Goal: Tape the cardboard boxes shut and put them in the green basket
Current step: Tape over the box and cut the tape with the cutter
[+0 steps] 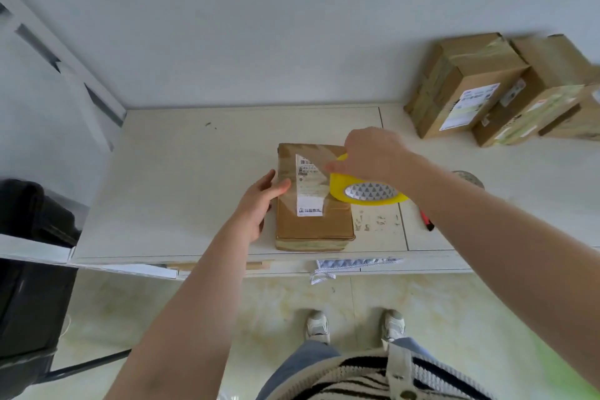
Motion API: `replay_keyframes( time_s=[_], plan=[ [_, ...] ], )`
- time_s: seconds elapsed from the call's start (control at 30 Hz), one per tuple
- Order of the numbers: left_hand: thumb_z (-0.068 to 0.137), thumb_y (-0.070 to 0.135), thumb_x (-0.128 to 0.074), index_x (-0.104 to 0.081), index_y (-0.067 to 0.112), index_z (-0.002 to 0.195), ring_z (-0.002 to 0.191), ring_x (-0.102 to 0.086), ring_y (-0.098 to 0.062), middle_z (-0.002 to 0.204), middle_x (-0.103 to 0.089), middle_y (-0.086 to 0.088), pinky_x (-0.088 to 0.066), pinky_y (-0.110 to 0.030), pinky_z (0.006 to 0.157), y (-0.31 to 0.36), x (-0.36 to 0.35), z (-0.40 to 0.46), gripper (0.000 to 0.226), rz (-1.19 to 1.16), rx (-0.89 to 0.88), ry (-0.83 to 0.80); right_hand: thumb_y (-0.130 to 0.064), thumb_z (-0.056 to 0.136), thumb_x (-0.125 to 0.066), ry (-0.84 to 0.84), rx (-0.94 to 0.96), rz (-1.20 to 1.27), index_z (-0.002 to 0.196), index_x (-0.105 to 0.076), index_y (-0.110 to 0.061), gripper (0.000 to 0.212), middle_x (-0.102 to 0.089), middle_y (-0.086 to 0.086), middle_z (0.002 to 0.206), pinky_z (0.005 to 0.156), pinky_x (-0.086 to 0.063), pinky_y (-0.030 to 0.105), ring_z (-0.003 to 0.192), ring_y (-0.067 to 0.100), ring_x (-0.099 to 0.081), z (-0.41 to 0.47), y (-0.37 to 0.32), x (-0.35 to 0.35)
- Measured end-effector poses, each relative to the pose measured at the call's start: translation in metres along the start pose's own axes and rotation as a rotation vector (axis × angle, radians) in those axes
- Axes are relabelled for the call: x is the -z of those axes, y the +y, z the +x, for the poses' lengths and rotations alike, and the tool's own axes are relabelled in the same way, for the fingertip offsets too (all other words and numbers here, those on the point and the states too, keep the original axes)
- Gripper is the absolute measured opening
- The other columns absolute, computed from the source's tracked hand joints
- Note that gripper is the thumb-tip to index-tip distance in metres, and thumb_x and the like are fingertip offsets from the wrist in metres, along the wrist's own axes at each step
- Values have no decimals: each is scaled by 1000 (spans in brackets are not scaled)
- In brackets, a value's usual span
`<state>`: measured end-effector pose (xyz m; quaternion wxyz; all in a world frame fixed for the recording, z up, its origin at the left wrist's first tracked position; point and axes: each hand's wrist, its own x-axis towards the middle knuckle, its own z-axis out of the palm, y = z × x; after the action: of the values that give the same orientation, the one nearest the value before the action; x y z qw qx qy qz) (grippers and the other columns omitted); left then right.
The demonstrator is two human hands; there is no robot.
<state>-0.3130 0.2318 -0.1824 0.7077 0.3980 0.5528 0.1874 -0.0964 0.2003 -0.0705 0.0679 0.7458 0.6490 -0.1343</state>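
One camera worn on the head, pointed forward and down, table (pixel 194 172) seen from close above, feet seen far below.

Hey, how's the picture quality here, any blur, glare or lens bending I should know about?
Head view: wide-angle bending curves the table edge and wall lines; the stacked boxes at far right are smeared by motion blur; the box and tape roll between the hands are fairly sharp; lighting is soft and even, with mild sheen on the box's tape.
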Motion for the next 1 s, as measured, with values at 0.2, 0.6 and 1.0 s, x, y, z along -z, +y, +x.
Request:
replay_keyframes(
  time_s=[0.2,0.6,1.0],
  plan=[
    [102,36,-48,-60,8,129,110,-66,-22,115,-71,-7,-51,-31,87,-13,-14,-10,41,45,-92,171,-78,80,-47,-74,45,-3,67,-53,-19,61,-57,-5,65,50,-28,26,59,9,-52,7,-24,9],
    [104,40,-40,-24,7,154,146,-28,-24,157,-32,-7,-23,-33,116,-17,-20,-7,62,243,-214,302,-88,63,-53,-79,-79,89,69,-55,-25,64,-58,-6,68,57,-39,27,63,10,-54,4,43,-22],
    [106,37,-28,-39,9,145,129,-50,-29,144,-50,-12,-43,-36,101,-8,-18,-6,49,672,-208,264,-86,57,-60,-200,-135,331,64,-61,-22,64,-62,-3,62,63,-45,32,65,16,-61,23,61,-79]
  ],
)
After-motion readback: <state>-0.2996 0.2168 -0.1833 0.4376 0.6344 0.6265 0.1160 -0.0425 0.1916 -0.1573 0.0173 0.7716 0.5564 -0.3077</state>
